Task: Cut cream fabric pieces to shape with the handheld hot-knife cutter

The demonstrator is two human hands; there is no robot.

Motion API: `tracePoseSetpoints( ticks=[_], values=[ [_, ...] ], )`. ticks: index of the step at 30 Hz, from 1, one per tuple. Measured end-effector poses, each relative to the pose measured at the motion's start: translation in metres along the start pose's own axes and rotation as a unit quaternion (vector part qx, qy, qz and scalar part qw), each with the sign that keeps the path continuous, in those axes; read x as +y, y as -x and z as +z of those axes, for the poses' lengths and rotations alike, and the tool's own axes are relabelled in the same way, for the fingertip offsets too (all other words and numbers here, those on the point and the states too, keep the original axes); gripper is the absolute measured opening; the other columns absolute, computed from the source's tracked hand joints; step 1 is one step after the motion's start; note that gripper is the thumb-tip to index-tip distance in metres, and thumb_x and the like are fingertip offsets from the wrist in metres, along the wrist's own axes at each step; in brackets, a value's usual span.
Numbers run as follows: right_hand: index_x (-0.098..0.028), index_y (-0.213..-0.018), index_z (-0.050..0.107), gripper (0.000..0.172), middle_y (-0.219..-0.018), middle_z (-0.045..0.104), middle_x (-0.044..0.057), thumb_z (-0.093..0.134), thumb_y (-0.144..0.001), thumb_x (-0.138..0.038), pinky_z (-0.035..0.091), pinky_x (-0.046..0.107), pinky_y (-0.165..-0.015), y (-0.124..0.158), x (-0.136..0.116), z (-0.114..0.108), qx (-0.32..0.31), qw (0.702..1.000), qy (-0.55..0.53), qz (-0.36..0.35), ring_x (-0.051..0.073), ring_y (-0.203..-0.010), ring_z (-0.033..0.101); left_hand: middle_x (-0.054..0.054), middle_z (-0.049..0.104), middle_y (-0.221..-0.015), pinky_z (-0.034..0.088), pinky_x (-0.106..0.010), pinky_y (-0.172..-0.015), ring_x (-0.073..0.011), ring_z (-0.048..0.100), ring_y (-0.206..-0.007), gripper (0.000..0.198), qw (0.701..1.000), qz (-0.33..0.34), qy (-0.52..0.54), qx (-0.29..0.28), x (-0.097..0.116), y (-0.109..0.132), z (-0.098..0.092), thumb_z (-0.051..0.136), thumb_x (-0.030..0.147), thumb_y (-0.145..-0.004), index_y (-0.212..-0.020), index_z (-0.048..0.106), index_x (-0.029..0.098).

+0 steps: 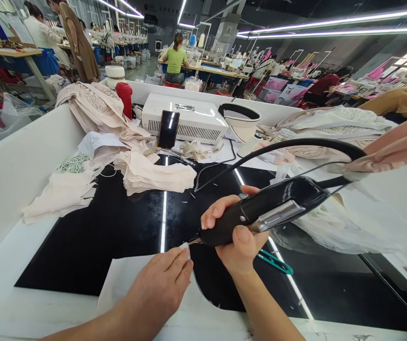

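Observation:
My right hand [241,246] is wrapped around a black corded hand tool [230,221] with a silver lever on its side. The tool's narrow tip points down and left, right by the edge of a white sheet of fabric [114,274]. On that sheet lies my left hand [157,289], fingers pressed together and gripping its edge close to the tip; my thumb is hidden. Whether the tip touches the fabric I cannot tell. Beneath is a glossy black board [83,241]. A teal cutter [275,262] lies behind my right wrist.
A stack of cream fabric pieces [157,175] lies ahead. Behind it a phone [168,129] leans on a white vented box [189,113]. More cloth [93,104] and a red bottle [124,99] stand left; plastic bags [352,218] lie right. The cable arches rightward. People sit at sewing tables beyond.

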State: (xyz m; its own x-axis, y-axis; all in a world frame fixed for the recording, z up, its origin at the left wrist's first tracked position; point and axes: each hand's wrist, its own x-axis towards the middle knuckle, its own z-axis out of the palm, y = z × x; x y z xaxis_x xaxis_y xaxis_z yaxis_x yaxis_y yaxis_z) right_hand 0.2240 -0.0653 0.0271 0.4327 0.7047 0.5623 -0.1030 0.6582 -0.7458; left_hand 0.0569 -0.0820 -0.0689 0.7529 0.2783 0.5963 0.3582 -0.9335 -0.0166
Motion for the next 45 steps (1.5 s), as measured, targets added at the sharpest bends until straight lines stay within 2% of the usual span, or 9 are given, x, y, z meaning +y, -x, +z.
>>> tracePoseSetpoints(
  ticks=[9, 13, 18, 27, 39, 45],
  values=[
    [-0.031, -0.125, 0.055, 0.044, -0.078, 0.062, -0.004, 0.075, -0.087, -0.039, 0.050, 0.029, -0.047, 0.005, 0.000, 0.001, 0.005, 1.000, 0.024, 0.007, 0.013, -0.052, 0.057, -0.010, 0.074, -0.123, 0.053, -0.033, -0.099, -0.0200, 0.068, -0.117, 0.027, 1.000, 0.009, 0.000, -0.022, 0.000, 0.003, 0.003, 0.047, 0.009, -0.104, -0.124, 0.064, 0.009],
    [-0.031, -0.124, 0.054, 0.049, -0.077, 0.061, -0.005, 0.077, -0.084, -0.045, 0.049, 0.029, -0.044, 0.005, 0.001, 0.003, 0.011, 1.000, 0.023, 0.002, 0.013, -0.050, 0.055, -0.009, 0.075, -0.120, 0.054, -0.032, -0.096, -0.0195, 0.070, -0.114, 0.028, 1.000, 0.003, 0.011, -0.008, -0.001, -0.001, 0.000, 0.042, 0.010, -0.106, -0.120, 0.066, 0.009],
    [-0.031, -0.126, 0.054, 0.046, -0.081, 0.063, -0.004, 0.077, -0.087, -0.037, 0.053, 0.029, -0.050, 0.009, 0.005, 0.005, -0.004, 1.000, 0.007, 0.008, 0.013, -0.056, 0.061, -0.007, 0.076, -0.117, 0.055, -0.031, -0.090, -0.0189, 0.071, -0.109, 0.031, 1.000, -0.004, 0.012, -0.003, -0.002, -0.005, -0.006, 0.036, 0.012, -0.109, -0.117, 0.067, 0.010],
    [-0.031, -0.125, 0.052, 0.051, -0.080, 0.061, -0.005, 0.078, -0.084, -0.045, 0.052, 0.029, -0.047, 0.010, 0.005, 0.011, 0.008, 1.000, 0.005, 0.005, 0.013, -0.053, 0.059, -0.009, 0.074, -0.121, 0.057, -0.034, -0.089, -0.0208, 0.071, -0.110, 0.030, 1.000, -0.010, 0.030, 0.002, -0.004, 0.000, -0.005, 0.038, 0.011, -0.108, -0.118, 0.066, 0.010],
    [-0.031, -0.125, 0.047, 0.051, -0.080, 0.062, -0.005, 0.077, -0.085, -0.043, 0.052, 0.029, -0.049, 0.016, 0.010, 0.012, -0.006, 1.000, -0.003, 0.016, 0.013, -0.053, 0.060, -0.008, 0.076, -0.116, 0.057, -0.033, -0.086, -0.0203, 0.072, -0.105, 0.028, 0.999, -0.012, 0.028, 0.011, -0.005, -0.005, -0.006, 0.040, 0.014, -0.109, -0.116, 0.067, 0.011],
    [-0.031, -0.127, 0.051, 0.050, -0.080, 0.063, -0.005, 0.077, -0.086, -0.041, 0.052, 0.028, -0.048, 0.013, 0.007, 0.014, -0.009, 1.000, -0.003, 0.013, 0.013, -0.054, 0.060, -0.010, 0.074, -0.119, 0.057, -0.033, -0.086, -0.0208, 0.070, -0.109, 0.030, 0.999, 0.005, 0.026, -0.030, -0.007, -0.003, -0.006, 0.038, 0.011, -0.107, -0.118, 0.066, 0.010]
  ],
)
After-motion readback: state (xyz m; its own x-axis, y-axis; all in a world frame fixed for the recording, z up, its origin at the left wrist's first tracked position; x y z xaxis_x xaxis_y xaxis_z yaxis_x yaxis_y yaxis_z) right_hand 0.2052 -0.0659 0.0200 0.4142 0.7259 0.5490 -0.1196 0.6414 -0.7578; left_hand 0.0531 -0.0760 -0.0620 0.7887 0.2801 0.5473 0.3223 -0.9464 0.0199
